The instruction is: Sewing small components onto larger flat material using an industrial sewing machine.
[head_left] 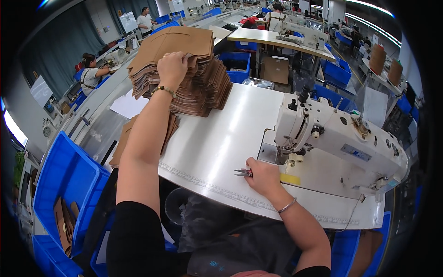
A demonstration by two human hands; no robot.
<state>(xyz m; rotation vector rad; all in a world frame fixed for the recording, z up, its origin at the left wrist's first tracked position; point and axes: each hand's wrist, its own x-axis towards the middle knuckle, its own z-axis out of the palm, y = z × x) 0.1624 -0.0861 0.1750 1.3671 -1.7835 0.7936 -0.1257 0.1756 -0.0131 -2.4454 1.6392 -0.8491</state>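
Note:
At the far left of the white sewing table [221, 134] rises a tall stack of brown flat cut panels [203, 92]. My left hand [172, 69] reaches out to it, fingers closed on the near edge of the top brown panel [177, 39]; the fingertips are partly hidden. Close to the table's front edge, my right hand [264, 177] is wrapped round small thread snips [243, 172], their blades pointing left. Just beyond that hand stands the needle end of a white industrial sewing machine [332, 134]; no panel lies under it.
More brown panels [123, 141] lie left of the table, near a white paper sheet [127, 105]. A blue bin [64, 175] with brown pieces stands at the left. Behind are another sewing table [277, 39], blue crates [235, 64] and several people at work.

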